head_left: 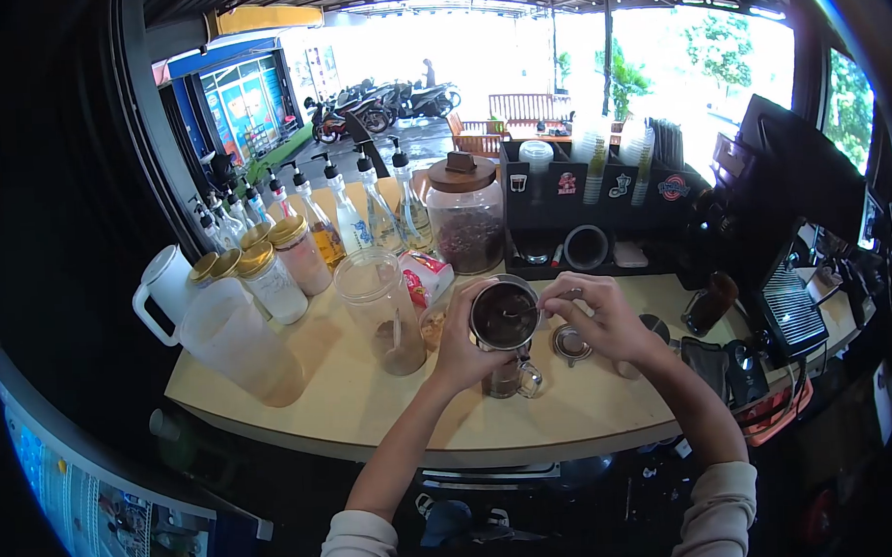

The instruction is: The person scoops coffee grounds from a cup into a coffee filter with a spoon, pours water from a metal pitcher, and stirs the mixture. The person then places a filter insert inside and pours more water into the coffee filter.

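My left hand (pixel 458 345) is wrapped round a cup of dark liquid (pixel 504 314), tilted so that its opening faces me. At the cup's right rim, my right hand (pixel 600 314) pinches a thin handle, perhaps a spoon, whose end reaches into the cup. Below the cup, a glass mug (pixel 506 379) stands on the wooden counter (pixel 451 431). A round metal strainer or lid (pixel 572 342) lies under my right hand. Just left of my left hand is a clear open jar (pixel 394 324) with brown powder and a scoop inside.
Pump bottles (pixel 351 218), gold-lidded jars (pixel 272 282) and a translucent pitcher (pixel 237 335) stand at the left. Behind the cup is a wooden-lidded jar of beans (pixel 467 224). A black organizer (pixel 601 204) with cups stands behind, a coffee machine (pixel 791 306) at the right.
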Motion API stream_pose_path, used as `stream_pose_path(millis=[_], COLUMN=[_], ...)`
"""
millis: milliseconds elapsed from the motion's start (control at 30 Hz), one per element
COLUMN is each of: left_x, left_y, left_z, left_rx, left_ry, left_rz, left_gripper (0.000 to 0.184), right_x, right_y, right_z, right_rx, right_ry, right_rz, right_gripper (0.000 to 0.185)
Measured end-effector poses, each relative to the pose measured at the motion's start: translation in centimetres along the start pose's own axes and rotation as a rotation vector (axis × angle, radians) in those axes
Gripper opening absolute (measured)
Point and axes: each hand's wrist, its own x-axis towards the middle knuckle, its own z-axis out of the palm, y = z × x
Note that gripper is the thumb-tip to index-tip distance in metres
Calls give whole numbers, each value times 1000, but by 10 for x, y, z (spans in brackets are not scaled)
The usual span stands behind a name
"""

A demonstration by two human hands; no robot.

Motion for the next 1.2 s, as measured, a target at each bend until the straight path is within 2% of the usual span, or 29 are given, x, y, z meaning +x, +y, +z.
stream_pose_path(millis=[33, 133, 267, 333, 433, 467, 533, 633, 867, 967, 1067, 1133, 1200], left_x=[4, 10, 16, 19, 17, 16, 15, 15, 12, 9, 8, 8, 7], left_y=[4, 1, 2, 5, 11, 10, 5, 3, 0, 7, 14, 20, 20], left_z=[-4, -14, -23, -25, -26, -26, -24, -27, -26, -21, -15, -14, -12], left_rx=[83, 71, -14, 54, 26, 28, -135, -194, -289, -231, -77, 99, 94], left_ry=[-32, -143, -189, -326, -334, -334, -351, -376, -378, -337, -250, -180, -155], left_rz=[72, -11, -20, 26, -6, -6, -76, -45, 9, 5, 9, 26, 2], left_gripper=[90, 90, 88, 86, 86, 86, 86, 86, 91, 95, 93, 88, 87], right_x=[1, -2, 0, -2, 1, 0, -3, -1, 0, 1, -1, 1, 0], right_y=[1, 1, 4, 3, 3, 2, -1, 2, 5, 7, 8, 9, 8], right_z=[-1, 1, 1, 5, 9, 9, 9, 7, 12, 13, 11, 9, 7], right_rx=[-6, 0, 32, 43, 57, 58, 101, 103, 85, 97, 87, 36, 42], right_ry=[15, -6, 36, -26, 73, 74, -48, 45, 22, 54, -22, 66, 12], right_rz=[-10, -61, -29, -16, -24, -25, 108, 101, 39, -1, 2, -38, -32], right_gripper=[10, 11, 11, 12, 12, 12, 13, 13, 13, 13, 14, 15, 15])
